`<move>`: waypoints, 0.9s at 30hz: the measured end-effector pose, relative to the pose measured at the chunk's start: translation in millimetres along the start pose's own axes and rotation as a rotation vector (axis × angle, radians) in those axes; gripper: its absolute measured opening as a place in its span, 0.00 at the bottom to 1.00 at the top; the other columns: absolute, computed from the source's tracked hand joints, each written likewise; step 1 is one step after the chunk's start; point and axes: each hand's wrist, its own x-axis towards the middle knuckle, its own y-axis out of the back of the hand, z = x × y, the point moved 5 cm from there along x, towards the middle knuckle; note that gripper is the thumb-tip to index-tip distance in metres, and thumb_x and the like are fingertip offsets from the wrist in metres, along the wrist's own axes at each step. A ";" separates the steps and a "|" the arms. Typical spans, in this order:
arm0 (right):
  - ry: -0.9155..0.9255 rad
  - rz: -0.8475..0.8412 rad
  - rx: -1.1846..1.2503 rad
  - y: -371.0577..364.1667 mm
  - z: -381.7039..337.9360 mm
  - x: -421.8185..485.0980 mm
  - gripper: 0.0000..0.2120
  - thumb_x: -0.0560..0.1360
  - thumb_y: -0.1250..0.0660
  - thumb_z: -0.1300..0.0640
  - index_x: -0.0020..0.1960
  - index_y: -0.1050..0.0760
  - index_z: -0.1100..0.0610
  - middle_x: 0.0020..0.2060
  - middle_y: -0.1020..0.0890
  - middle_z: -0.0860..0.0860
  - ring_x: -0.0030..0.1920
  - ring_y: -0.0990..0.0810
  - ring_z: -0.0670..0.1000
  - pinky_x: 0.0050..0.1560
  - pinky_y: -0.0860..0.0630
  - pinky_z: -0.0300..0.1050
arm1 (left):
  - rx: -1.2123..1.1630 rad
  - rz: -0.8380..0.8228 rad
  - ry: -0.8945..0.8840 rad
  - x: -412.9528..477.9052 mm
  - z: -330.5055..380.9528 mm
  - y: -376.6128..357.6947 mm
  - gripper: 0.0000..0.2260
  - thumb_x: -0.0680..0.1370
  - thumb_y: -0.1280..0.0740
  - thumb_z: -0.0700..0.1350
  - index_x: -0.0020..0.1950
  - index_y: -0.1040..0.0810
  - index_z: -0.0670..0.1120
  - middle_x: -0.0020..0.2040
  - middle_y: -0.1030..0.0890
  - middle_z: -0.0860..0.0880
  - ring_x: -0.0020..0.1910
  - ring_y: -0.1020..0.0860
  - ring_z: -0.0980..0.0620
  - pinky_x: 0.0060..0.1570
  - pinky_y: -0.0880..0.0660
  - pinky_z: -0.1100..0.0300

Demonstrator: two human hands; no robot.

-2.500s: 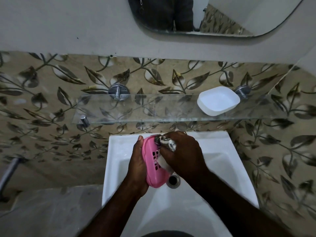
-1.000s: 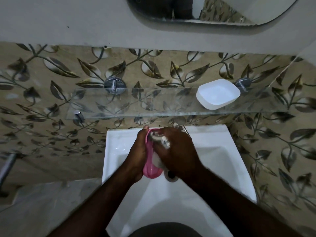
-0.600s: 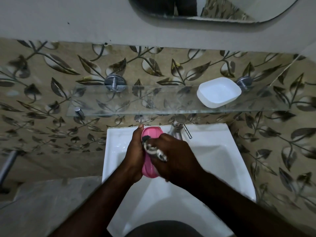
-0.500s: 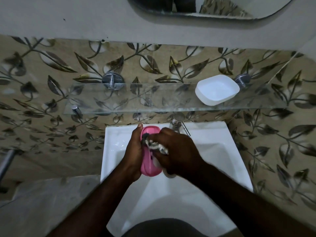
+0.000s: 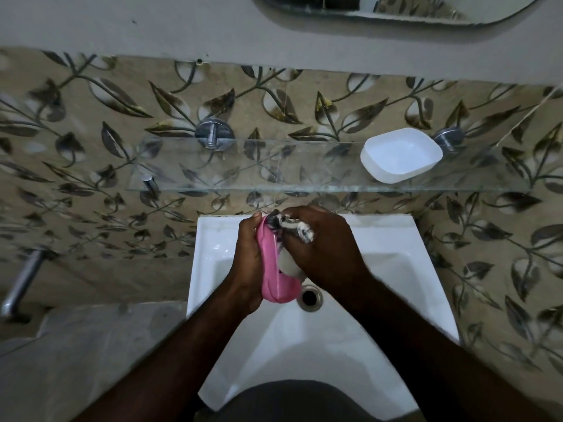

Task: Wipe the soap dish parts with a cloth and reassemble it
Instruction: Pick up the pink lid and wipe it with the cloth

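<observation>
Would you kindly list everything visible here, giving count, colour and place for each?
sink: one, white, lower centre
glass shelf: one, clear, on the wall above the sink
shelf mounts: two, chrome, behind the glass shelf
white dish part: one, white, right end of the glass shelf
pink dish part: one, pink, held on edge over the sink
cloth: one, white with dark marks, against the pink dish part
drain: one, metal, sink bottom
mirror: one, silvery, top edge
metal bar: one, chrome, far left
left hand: one, holds the pink dish part
right hand: one, grips the cloth
</observation>
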 end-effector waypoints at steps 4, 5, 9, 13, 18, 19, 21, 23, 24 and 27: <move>0.117 -0.266 -0.044 -17.1 -14.9 -30.0 0.16 0.69 0.34 0.53 0.57 0.22 0.43 0.45 0.19 0.48 0.47 0.19 0.53 0.49 0.23 0.47 | -0.014 0.061 0.046 -2.8 8.8 13.6 0.23 0.75 0.42 0.61 0.48 0.20 0.42 0.39 0.20 0.43 0.38 0.20 0.46 0.41 0.24 0.57; 0.122 -0.263 -0.057 -16.3 -14.1 -30.6 0.16 0.70 0.33 0.52 0.57 0.22 0.43 0.45 0.19 0.48 0.46 0.19 0.53 0.48 0.23 0.46 | -0.003 0.063 0.053 -3.8 8.5 15.2 0.24 0.76 0.42 0.61 0.48 0.19 0.42 0.38 0.19 0.43 0.37 0.19 0.46 0.40 0.23 0.57; 0.039 -0.022 -0.091 -2.7 0.2 -1.2 0.14 0.70 0.31 0.52 0.56 0.19 0.47 0.48 0.17 0.47 0.48 0.19 0.49 0.48 0.27 0.39 | 0.040 0.027 -0.038 -3.9 4.6 7.6 0.22 0.79 0.44 0.58 0.48 0.14 0.47 0.46 0.14 0.44 0.45 0.16 0.49 0.44 0.20 0.58; -0.100 0.056 0.063 -0.7 12.9 10.9 0.06 0.73 0.30 0.56 0.49 0.18 0.52 0.43 0.15 0.46 0.45 0.18 0.47 0.47 0.24 0.43 | 0.049 0.072 -0.130 -4.0 19.3 6.2 0.22 0.73 0.42 0.60 0.51 0.16 0.47 0.48 0.15 0.42 0.49 0.17 0.45 0.48 0.21 0.54; -0.201 -0.032 0.196 -8.5 27.6 -4.1 0.07 0.72 0.28 0.59 0.36 0.21 0.56 0.29 0.19 0.46 0.32 0.22 0.42 0.36 0.27 0.40 | 0.053 0.107 -0.100 -5.2 18.3 8.1 0.28 0.72 0.42 0.61 0.56 0.22 0.38 0.50 0.20 0.36 0.50 0.22 0.39 0.57 0.27 0.46; -0.204 -0.082 0.212 -12.0 28.4 -6.7 0.10 0.72 0.28 0.59 0.33 0.23 0.58 0.27 0.21 0.48 0.29 0.24 0.43 0.33 0.28 0.42 | 0.033 0.118 -0.099 -4.1 18.4 9.5 0.31 0.69 0.41 0.62 0.57 0.23 0.37 0.49 0.22 0.35 0.49 0.23 0.40 0.56 0.26 0.46; -0.235 -0.127 0.266 -15.2 30.0 -9.2 0.15 0.73 0.28 0.59 0.31 0.27 0.61 0.24 0.24 0.51 0.26 0.27 0.44 0.30 0.30 0.44 | 0.005 0.094 -0.091 -0.7 21.2 10.2 0.33 0.66 0.40 0.63 0.56 0.22 0.38 0.46 0.20 0.37 0.44 0.20 0.42 0.49 0.23 0.50; -0.333 -0.077 0.353 -11.9 36.8 -4.2 0.15 0.72 0.27 0.55 0.32 0.26 0.61 0.23 0.25 0.50 0.25 0.27 0.45 0.28 0.31 0.41 | -0.031 0.011 -0.036 1.2 18.5 5.1 0.30 0.69 0.40 0.64 0.57 0.20 0.42 0.48 0.16 0.40 0.46 0.17 0.43 0.48 0.20 0.52; -0.387 -0.023 0.373 -8.6 40.4 1.0 0.14 0.71 0.27 0.55 0.32 0.26 0.60 0.23 0.24 0.50 0.26 0.26 0.46 0.27 0.30 0.42 | -0.036 -0.023 -0.015 1.4 15.5 2.1 0.30 0.71 0.41 0.64 0.59 0.21 0.43 0.51 0.16 0.40 0.49 0.17 0.43 0.49 0.20 0.51; -0.319 0.084 0.278 0.9 34.4 17.0 0.08 0.71 0.28 0.59 0.34 0.23 0.57 0.28 0.20 0.48 0.31 0.22 0.49 0.36 0.24 0.50 | -0.075 -0.078 -0.003 -0.2 7.1 -3.2 0.31 0.75 0.46 0.65 0.63 0.23 0.43 0.58 0.18 0.40 0.56 0.19 0.43 0.49 0.20 0.52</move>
